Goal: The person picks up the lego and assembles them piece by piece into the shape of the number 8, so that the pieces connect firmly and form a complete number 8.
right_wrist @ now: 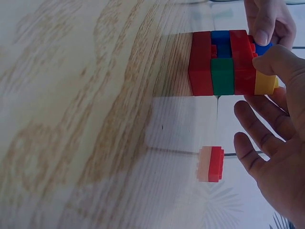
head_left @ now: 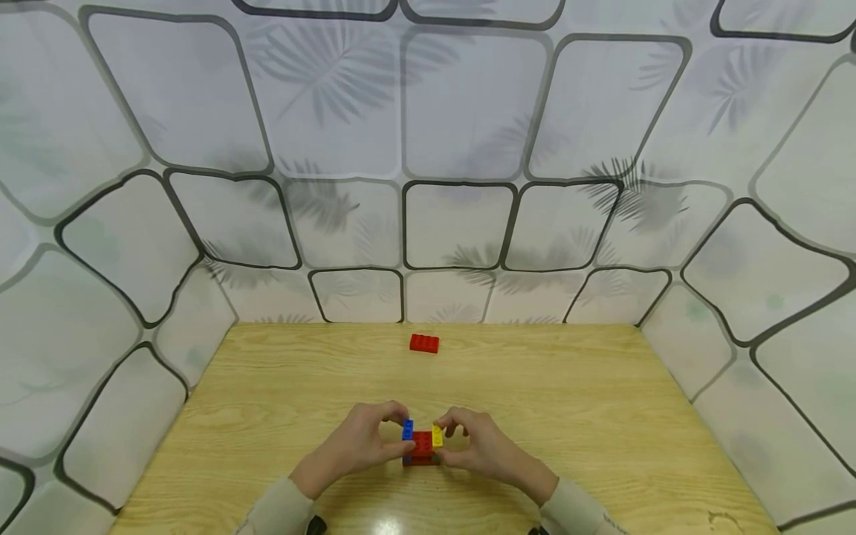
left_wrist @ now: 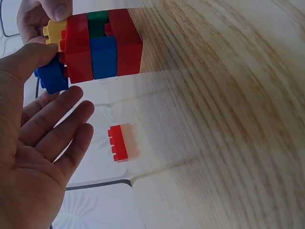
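Note:
A stack of toy building bricks stands on the table near its front, with a red brick (left_wrist: 127, 43) at the bottom. Above that, a blue brick (left_wrist: 104, 57) and a green brick (right_wrist: 222, 76) form the middle layer, and another red brick (head_left: 422, 443) covers them. On top, at the left end, my left hand (head_left: 361, 442) pinches a small blue brick (head_left: 408, 429) between thumb and finger. My right hand (head_left: 478, 444) pinches a small yellow brick (head_left: 438, 436) at the right end. Other fingers of both hands extend beyond the stack.
One loose red brick (head_left: 424, 343) lies studs up by the back edge of the wooden table (head_left: 535, 386). A patterned wall covering (head_left: 461, 223) rises behind the table and along both sides.

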